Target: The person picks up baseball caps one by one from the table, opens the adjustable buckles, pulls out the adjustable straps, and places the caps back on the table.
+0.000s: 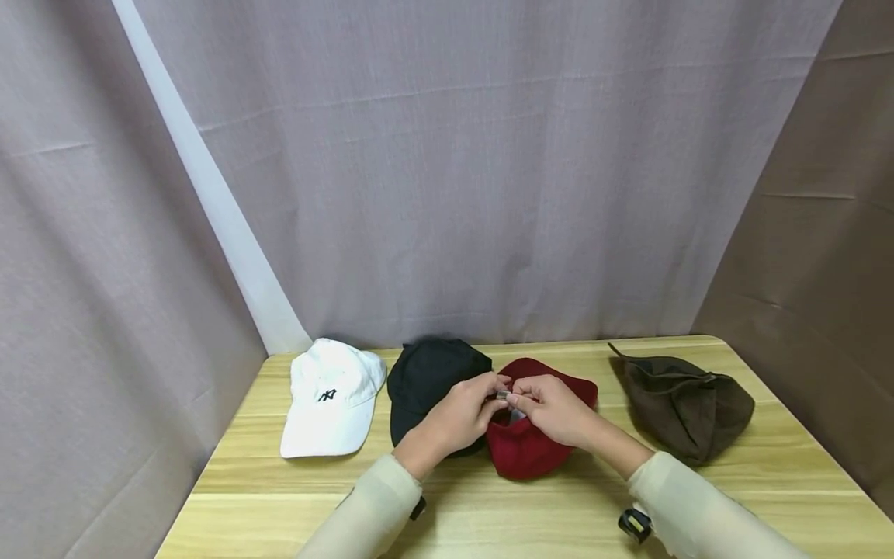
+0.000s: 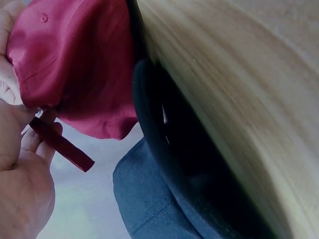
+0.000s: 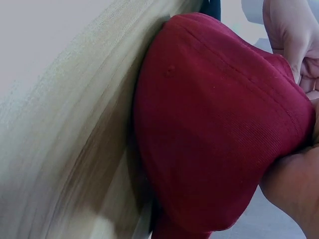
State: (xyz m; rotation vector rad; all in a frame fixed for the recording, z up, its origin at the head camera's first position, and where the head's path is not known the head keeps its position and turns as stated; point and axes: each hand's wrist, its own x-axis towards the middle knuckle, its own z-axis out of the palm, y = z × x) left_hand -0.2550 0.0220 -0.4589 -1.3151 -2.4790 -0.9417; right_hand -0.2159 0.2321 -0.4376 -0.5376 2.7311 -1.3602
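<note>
A dark red cap (image 1: 534,450) lies on the table with its opening toward the hands and its brim (image 1: 541,369) at the back. My left hand (image 1: 464,407) pinches the strap at a small metal buckle (image 1: 503,395) on it. From the other side my right hand (image 1: 552,405) grips the strap beside the buckle with thumb and fingers. In the left wrist view the loose end of the red strap (image 2: 62,144) sticks out past the left fingers. The right wrist view is mostly filled by the cap's crown (image 3: 214,119), which hides part of the right hand.
Just left of the red cap sits a black cap (image 1: 433,373), partly behind my left hand. A white cap (image 1: 331,396) with a black logo is farther left. On the right lies a dark brown cap (image 1: 687,404). Grey curtains (image 1: 489,194) rise behind the wooden table (image 1: 265,481).
</note>
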